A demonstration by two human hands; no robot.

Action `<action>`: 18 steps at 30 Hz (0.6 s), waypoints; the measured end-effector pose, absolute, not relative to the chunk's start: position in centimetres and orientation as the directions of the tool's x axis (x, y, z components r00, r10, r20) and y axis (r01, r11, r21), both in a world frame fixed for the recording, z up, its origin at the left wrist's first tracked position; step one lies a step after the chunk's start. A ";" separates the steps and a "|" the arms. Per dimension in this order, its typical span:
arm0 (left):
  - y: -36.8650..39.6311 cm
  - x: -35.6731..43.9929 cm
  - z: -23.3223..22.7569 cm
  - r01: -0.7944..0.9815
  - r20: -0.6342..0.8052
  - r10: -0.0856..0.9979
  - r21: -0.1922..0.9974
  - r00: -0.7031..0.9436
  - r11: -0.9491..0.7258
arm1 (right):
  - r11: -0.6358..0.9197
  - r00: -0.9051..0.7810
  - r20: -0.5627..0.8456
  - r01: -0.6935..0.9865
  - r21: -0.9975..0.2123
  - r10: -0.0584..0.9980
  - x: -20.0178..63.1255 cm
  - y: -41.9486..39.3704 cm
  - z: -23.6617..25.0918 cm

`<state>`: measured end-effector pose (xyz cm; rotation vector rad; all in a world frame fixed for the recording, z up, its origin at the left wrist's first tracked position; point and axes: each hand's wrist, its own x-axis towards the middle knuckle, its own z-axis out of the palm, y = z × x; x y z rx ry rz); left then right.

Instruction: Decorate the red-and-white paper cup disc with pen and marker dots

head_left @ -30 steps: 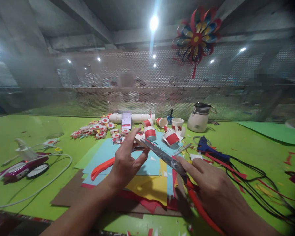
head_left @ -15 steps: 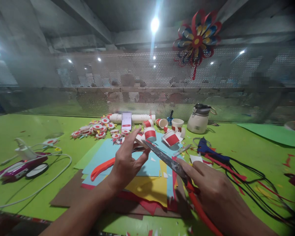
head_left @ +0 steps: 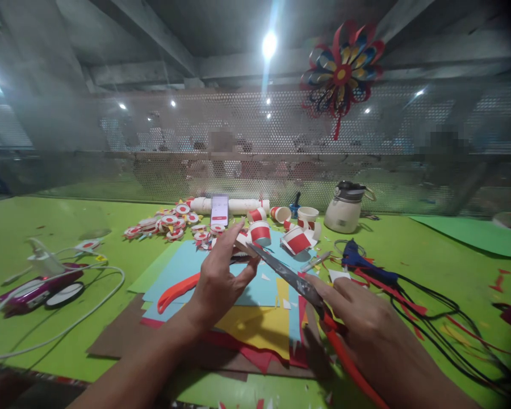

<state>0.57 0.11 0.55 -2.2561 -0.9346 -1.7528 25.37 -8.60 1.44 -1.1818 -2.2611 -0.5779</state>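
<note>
My right hand point(head_left: 368, 318) is closed around the orange-handled scissors point(head_left: 287, 274), whose dark, worn blades point up and left. The blade tips meet a small pale piece of paper cup point(head_left: 241, 245) between the thumb and fingers of my left hand point(head_left: 221, 281). My left hand hides much of that piece, so its full shape cannot be seen. Under my left hand, an orange handle point(head_left: 176, 292) lies on light blue paper point(head_left: 170, 272). Just beyond the blade tips sits a red-and-white paper cup point(head_left: 259, 233), and a cut cup point(head_left: 297, 241) lies to its right.
Red-and-white paper discs point(head_left: 169, 220) are heaped behind on the left, near a phone point(head_left: 220, 210). A flask point(head_left: 344, 207) stands at the back right. The blue-handled tool point(head_left: 366, 262) and black cords lie right; a white cable point(head_left: 121, 278) loops left. Paper scraps are scattered about.
</note>
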 end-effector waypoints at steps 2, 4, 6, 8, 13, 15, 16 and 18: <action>0.2 0.5 0.5 0.572 0.919 0.367 0.227 0.141 -0.788 | 0.528 -0.478 0.626 0.840 0.122 0.616 25.3 -8.7 1.4; 0.2 0.5 0.4 0.588 0.924 0.352 0.203 0.149 -0.783 | 0.524 -0.472 0.634 0.843 0.121 0.612 25.2 -8.7 1.3; 0.3 0.4 0.4 0.601 0.926 0.344 0.189 0.154 -0.776 | 0.522 -0.470 0.640 0.844 0.124 0.607 25.2 -8.7 1.3; 0.3 0.4 0.4 0.612 0.926 0.343 0.179 0.161 -0.770 | 0.519 -0.473 0.646 0.844 0.136 0.600 25.3 -8.7 1.3; 0.3 0.5 0.6 0.617 0.931 0.312 0.136 0.188 -0.775 | 0.502 -0.487 0.649 0.845 0.182 0.585 25.4 -8.5 1.4; 0.3 0.5 0.6 0.613 0.933 0.304 0.127 0.193 -0.779 | 0.495 -0.485 0.657 0.848 0.192 0.577 25.4 -8.4 1.4; 0.3 0.6 0.6 0.609 0.934 0.299 0.125 0.193 -0.783 | 0.493 -0.485 0.660 0.848 0.195 0.574 25.5 -8.4 1.4; 0.3 0.6 0.6 0.605 0.935 0.296 0.122 0.196 -0.787 | 0.494 -0.487 0.662 0.847 0.199 0.569 25.6 -8.4 1.3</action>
